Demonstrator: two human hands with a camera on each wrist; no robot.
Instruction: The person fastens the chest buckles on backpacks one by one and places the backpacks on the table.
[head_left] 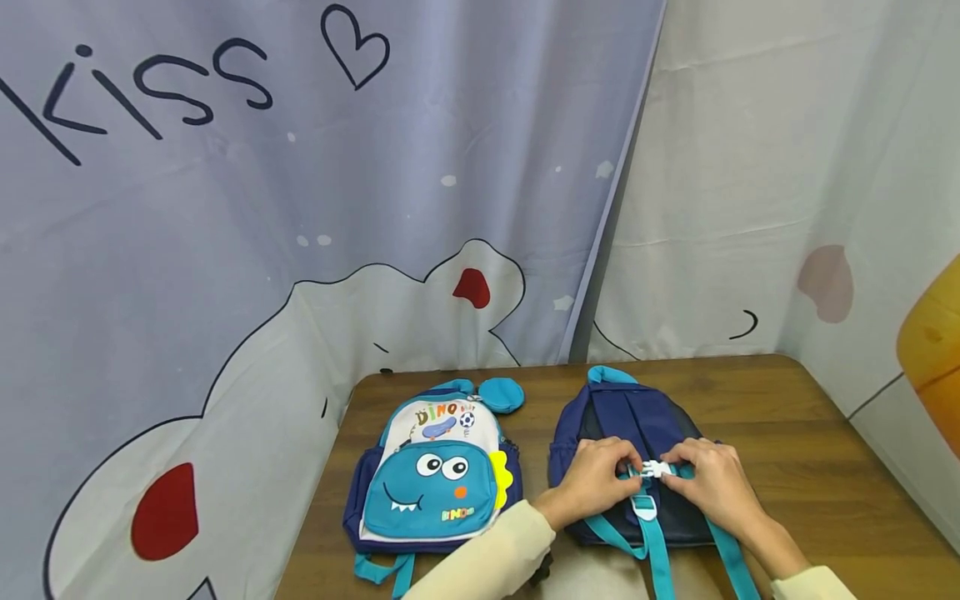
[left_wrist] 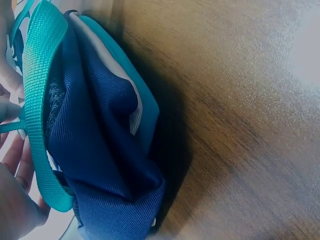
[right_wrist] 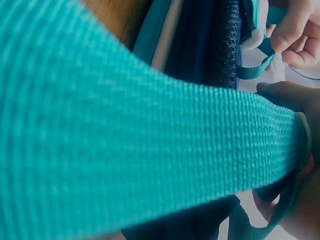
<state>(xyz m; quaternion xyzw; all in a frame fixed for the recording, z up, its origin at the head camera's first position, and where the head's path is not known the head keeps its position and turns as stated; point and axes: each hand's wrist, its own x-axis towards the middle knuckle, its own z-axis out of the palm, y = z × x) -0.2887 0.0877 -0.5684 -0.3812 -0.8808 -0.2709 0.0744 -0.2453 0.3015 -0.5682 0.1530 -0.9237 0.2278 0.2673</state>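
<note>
A navy backpack (head_left: 637,421) lies back-side up on the wooden table (head_left: 795,433), its teal straps (head_left: 660,558) running toward me. A white chest-strap buckle (head_left: 657,469) sits across the middle of the straps. My left hand (head_left: 600,475) pinches the buckle's left half and my right hand (head_left: 708,475) pinches its right half; the two halves meet between my fingertips. In the left wrist view the navy fabric (left_wrist: 105,150) and a teal strap (left_wrist: 37,110) fill the left side. A teal strap (right_wrist: 150,150) close to the lens blocks most of the right wrist view.
A second backpack (head_left: 431,475) with a blue dinosaur face and "DINO" print lies face up to the left. Printed curtains (head_left: 300,208) hang close behind the table. An orange object (head_left: 933,350) shows at the right edge. Bare wood lies right of the navy bag.
</note>
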